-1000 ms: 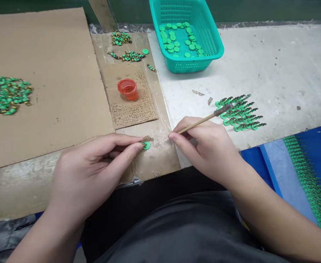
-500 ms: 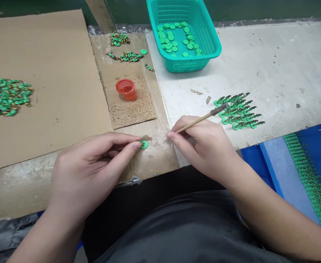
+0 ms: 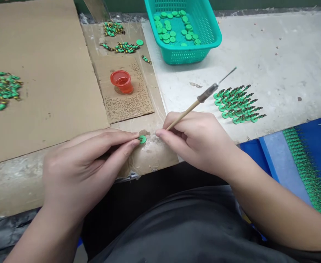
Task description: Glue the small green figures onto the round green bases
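My left hand pinches a small green disc piece between thumb and forefinger, just above the taped cardboard at the bench's near edge. My right hand is closed around a thin wooden brush, its handle and dark ferrule pointing up and to the right; the end inside my fingers is hidden. The fingertips of both hands are a few centimetres apart. A small red cup of liquid stands on a speckled cardboard patch beyond my hands.
A teal basket with several green discs sits at the back. Rows of green pieces lie right of the brush; piles lie at far left and at the back. A blue tray with more pieces is at lower right.
My right hand has tilted the brush so its far end points higher and lifts off the rows of pieces. Both hands moved slightly closer together; the view shifted down a little.
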A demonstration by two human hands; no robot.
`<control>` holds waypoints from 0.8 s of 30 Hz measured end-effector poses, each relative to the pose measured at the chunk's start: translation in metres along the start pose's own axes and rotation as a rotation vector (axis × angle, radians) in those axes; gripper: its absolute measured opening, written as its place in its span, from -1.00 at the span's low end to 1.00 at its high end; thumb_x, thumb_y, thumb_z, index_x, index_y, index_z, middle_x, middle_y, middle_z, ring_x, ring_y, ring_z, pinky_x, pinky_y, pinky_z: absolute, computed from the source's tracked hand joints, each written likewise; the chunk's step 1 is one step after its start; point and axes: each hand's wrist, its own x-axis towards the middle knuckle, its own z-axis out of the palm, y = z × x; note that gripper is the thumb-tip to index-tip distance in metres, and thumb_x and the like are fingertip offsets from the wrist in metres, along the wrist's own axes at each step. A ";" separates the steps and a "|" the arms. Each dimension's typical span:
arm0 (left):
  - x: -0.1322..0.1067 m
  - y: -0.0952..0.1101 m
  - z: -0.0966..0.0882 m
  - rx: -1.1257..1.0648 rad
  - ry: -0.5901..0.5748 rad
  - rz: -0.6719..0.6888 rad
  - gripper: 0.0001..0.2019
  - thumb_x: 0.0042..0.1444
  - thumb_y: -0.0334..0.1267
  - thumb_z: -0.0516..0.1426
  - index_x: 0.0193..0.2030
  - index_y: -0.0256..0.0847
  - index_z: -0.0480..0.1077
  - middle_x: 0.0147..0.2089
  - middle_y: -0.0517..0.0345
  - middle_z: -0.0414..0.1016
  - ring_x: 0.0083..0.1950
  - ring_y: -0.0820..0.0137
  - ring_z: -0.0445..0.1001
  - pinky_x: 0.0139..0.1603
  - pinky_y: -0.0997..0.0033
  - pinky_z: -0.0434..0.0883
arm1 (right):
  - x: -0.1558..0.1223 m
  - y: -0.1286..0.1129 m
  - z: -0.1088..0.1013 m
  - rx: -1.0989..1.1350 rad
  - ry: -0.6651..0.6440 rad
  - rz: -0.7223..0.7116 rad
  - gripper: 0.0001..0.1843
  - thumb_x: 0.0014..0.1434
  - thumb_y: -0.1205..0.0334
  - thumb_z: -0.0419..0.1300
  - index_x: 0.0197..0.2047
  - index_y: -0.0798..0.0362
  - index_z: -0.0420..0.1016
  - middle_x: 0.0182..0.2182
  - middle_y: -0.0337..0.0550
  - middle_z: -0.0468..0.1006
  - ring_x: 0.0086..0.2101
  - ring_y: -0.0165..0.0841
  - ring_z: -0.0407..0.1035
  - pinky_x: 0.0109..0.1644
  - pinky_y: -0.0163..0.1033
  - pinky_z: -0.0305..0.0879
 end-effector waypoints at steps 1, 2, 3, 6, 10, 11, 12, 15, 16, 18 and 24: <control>-0.001 0.000 0.000 0.007 0.005 0.004 -0.93 0.56 -0.13 0.40 0.06 0.21 0.76 0.05 0.56 0.85 0.01 0.52 0.81 0.18 0.51 0.68 | 0.000 -0.001 0.004 0.034 0.011 -0.005 -0.61 0.72 0.21 0.24 -0.22 0.07 0.68 -0.23 -0.08 0.79 -0.24 -0.27 0.62 -0.06 -0.19 0.41; -0.001 0.000 0.000 0.015 0.008 0.007 -0.92 0.56 -0.13 0.40 0.06 0.21 0.76 0.05 0.56 0.85 0.02 0.52 0.81 0.19 0.51 0.68 | 0.001 -0.001 0.007 0.061 0.021 -0.008 -0.61 0.73 0.21 0.24 -0.22 0.07 0.68 -0.22 -0.09 0.79 -0.23 -0.28 0.63 -0.06 -0.20 0.41; -0.001 0.000 0.000 0.022 0.008 0.009 -0.92 0.56 -0.13 0.40 0.07 0.21 0.77 0.06 0.56 0.85 0.03 0.52 0.81 0.20 0.51 0.67 | 0.001 -0.002 0.011 0.081 0.027 -0.009 -0.61 0.73 0.21 0.25 -0.22 0.06 0.68 -0.21 -0.10 0.79 -0.21 -0.28 0.64 -0.04 -0.20 0.42; -0.001 0.000 0.001 0.025 0.009 0.010 -0.93 0.56 -0.11 0.40 0.07 0.18 0.77 0.04 0.51 0.86 0.01 0.46 0.81 0.17 0.45 0.68 | 0.004 -0.003 0.020 0.092 0.041 -0.011 -0.59 0.75 0.20 0.22 -0.21 0.05 0.69 -0.20 -0.13 0.79 -0.17 -0.28 0.66 -0.02 -0.21 0.45; 0.000 0.000 0.000 0.023 -0.017 -0.022 -0.94 0.55 -0.11 0.41 0.04 0.16 0.78 0.01 0.42 0.86 -0.02 0.40 0.80 0.11 0.37 0.67 | 0.007 -0.006 0.023 0.060 0.017 -0.019 -0.58 0.79 0.15 0.16 -0.12 -0.01 0.74 -0.14 -0.17 0.82 -0.09 -0.26 0.71 0.08 -0.20 0.53; 0.001 0.000 -0.001 0.022 -0.026 -0.032 -0.94 0.54 -0.12 0.41 0.04 0.16 0.78 0.01 0.42 0.86 -0.02 0.40 0.80 0.11 0.36 0.67 | 0.008 -0.007 0.023 0.055 0.002 -0.018 -0.59 0.79 0.14 0.15 -0.10 -0.02 0.75 -0.11 -0.18 0.83 -0.06 -0.25 0.72 0.12 -0.19 0.55; 0.000 0.000 -0.001 0.020 -0.028 -0.039 -0.94 0.54 -0.12 0.41 0.04 0.17 0.78 0.01 0.42 0.86 -0.02 0.40 0.80 0.11 0.36 0.67 | 0.009 -0.008 0.023 0.052 -0.012 -0.018 -0.59 0.80 0.15 0.15 -0.08 -0.03 0.76 -0.07 -0.18 0.84 -0.03 -0.25 0.73 0.16 -0.18 0.56; -0.001 0.001 -0.001 0.023 -0.023 -0.054 -0.91 0.54 -0.11 0.40 0.05 0.20 0.79 0.01 0.41 0.86 0.01 0.35 0.82 0.12 0.31 0.68 | 0.011 -0.009 0.024 0.059 -0.034 -0.037 -0.63 0.79 0.17 0.17 -0.04 -0.02 0.78 -0.04 -0.14 0.87 0.00 -0.24 0.76 0.22 -0.18 0.58; -0.001 0.001 -0.001 0.027 -0.021 -0.060 -0.91 0.55 -0.11 0.39 0.06 0.20 0.80 0.01 0.41 0.86 0.03 0.34 0.82 0.13 0.31 0.67 | 0.012 -0.008 0.024 0.064 -0.033 -0.051 -0.64 0.78 0.18 0.18 -0.02 0.00 0.78 -0.05 -0.13 0.88 -0.01 -0.23 0.76 0.22 -0.18 0.58; -0.002 0.001 -0.001 0.026 -0.023 -0.064 -0.89 0.57 -0.10 0.37 0.06 0.22 0.80 0.03 0.45 0.86 0.05 0.36 0.83 0.15 0.33 0.66 | 0.012 -0.008 0.025 0.062 -0.024 -0.068 -0.66 0.77 0.18 0.19 0.01 0.02 0.79 -0.07 -0.12 0.88 -0.03 -0.22 0.76 0.22 -0.16 0.60; -0.002 0.000 -0.001 0.005 -0.008 -0.071 -0.90 0.57 -0.07 0.38 0.06 0.21 0.81 0.03 0.47 0.87 0.05 0.37 0.84 0.15 0.36 0.66 | 0.014 -0.010 0.024 -0.003 -0.072 -0.050 -0.64 0.79 0.13 0.13 0.08 -0.07 0.78 -0.09 -0.20 0.83 -0.02 -0.22 0.73 0.24 -0.15 0.58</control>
